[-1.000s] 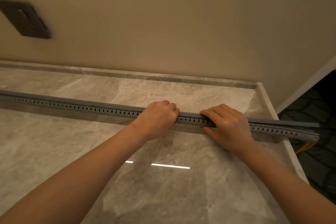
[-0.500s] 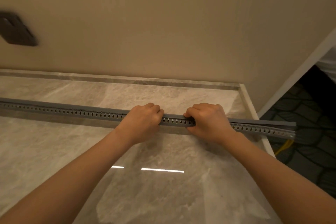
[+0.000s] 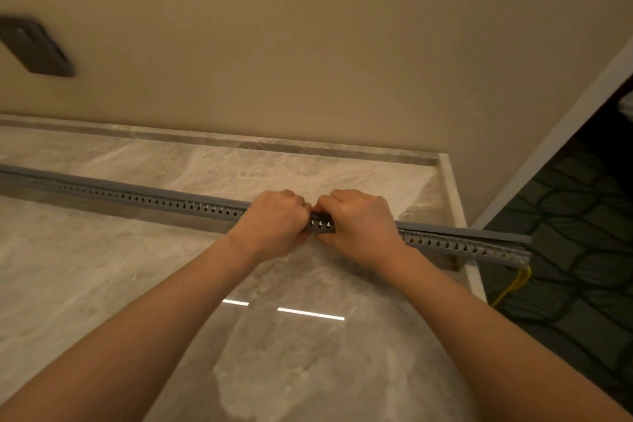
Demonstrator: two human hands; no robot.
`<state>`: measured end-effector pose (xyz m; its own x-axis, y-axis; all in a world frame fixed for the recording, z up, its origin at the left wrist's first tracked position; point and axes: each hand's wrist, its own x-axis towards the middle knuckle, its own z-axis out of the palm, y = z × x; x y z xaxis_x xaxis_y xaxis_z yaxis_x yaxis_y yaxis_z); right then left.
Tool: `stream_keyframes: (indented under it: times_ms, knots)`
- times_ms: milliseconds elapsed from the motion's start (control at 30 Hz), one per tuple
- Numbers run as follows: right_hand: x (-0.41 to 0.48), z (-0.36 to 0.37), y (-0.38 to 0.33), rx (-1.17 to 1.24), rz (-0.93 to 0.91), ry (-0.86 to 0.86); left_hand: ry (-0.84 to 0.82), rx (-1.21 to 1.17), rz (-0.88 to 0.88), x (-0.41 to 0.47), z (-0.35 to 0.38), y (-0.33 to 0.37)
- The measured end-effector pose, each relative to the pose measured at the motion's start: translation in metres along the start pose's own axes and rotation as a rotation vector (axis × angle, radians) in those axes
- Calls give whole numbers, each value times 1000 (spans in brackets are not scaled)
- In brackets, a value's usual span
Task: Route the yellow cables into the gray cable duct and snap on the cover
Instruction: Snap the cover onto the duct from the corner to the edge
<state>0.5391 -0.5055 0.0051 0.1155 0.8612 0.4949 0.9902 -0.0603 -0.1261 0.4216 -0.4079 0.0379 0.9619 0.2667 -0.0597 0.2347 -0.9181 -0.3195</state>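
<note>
Marble counter (image 3: pixel 102 284) under beige wall (image 3: pixel 308 44); your left hand (image 3: pixel 274 219) and right hand (image 3: pixel 359 223) clench slotted gray cable duct (image 3: pixel 154 197), overhanging counter's right edge.

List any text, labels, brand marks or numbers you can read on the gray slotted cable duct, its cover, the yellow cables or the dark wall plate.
No readable text anywhere in this view.
Gray slotted plastic cable duct: only slots, no print.
Gray cover strip: plain.
Yellow cables: too thin and blurred to show markings.
Dark rectangular wall plate: blurred, no legible mark.
Left hand and right hand hide the middle section.
</note>
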Motion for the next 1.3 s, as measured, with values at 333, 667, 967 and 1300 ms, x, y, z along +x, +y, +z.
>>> stream_keyframes:
  times_ms: [333,667,967,1300]
  knots:
    - [-33,-28,11,-131,126,-55,41,0,46,2,0,-4]
    - [-52,-51,21,-292,289,-182,125,-9,111,11,10,-15]
    - [-31,-28,16,-321,178,-85,115,-79,65,8,22,-39]
    - [-27,-22,18,-283,104,-60,294,-118,56,-1,30,-37]
